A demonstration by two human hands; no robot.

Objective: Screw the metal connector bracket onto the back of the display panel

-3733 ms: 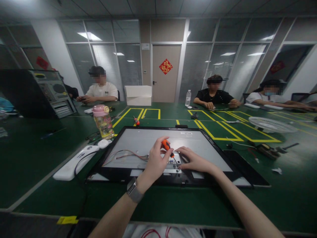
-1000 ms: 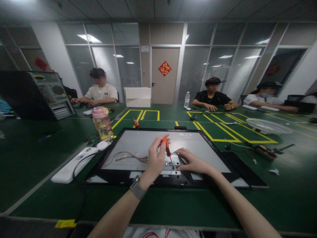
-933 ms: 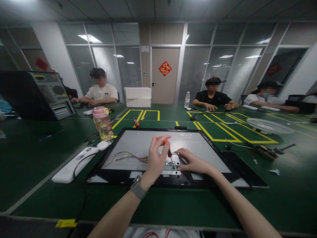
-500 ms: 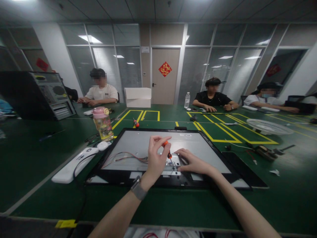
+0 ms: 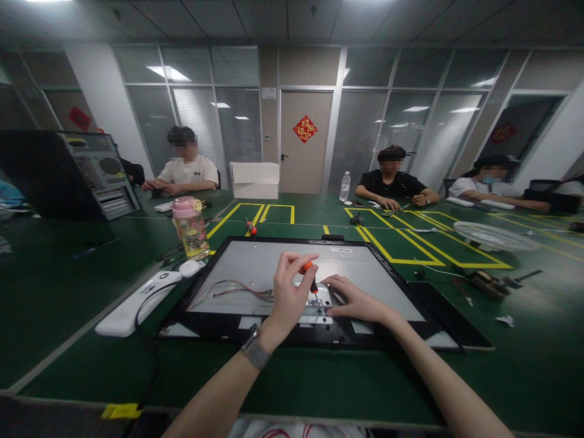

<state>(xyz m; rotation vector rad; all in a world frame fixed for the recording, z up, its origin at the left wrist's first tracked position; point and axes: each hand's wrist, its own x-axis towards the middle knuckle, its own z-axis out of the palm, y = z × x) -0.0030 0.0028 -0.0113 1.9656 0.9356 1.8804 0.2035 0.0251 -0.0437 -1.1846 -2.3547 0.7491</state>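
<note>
My left hand [image 5: 292, 289] is closed around the orange-and-black handle of a screwdriver [image 5: 314, 285]. The screwdriver stands nearly upright, its tip down at a metal bracket [image 5: 325, 319]. This bracket lies at the near middle of a flat display panel [image 5: 255, 258] with a grey back and black frame. My right hand [image 5: 356, 298] grips the bracket's right side, thumb at the near part and fingers at the far edge. Coloured wires [image 5: 237, 283] run across the panel to the left of the bracket. Any screw under the tip is too small to make out.
Left of the panel are a white power strip [image 5: 132, 307] and a pink-lidded bottle [image 5: 189, 228]. A black computer case [image 5: 50, 173] stands farther left. To the right lie a black strip [image 5: 451, 316] and a brown tool [image 5: 486, 283]. Several people sit across the green table.
The screwdriver's handle has turned slightly in my left fingers, which shifted a little. My right hand stays at the bracket.
</note>
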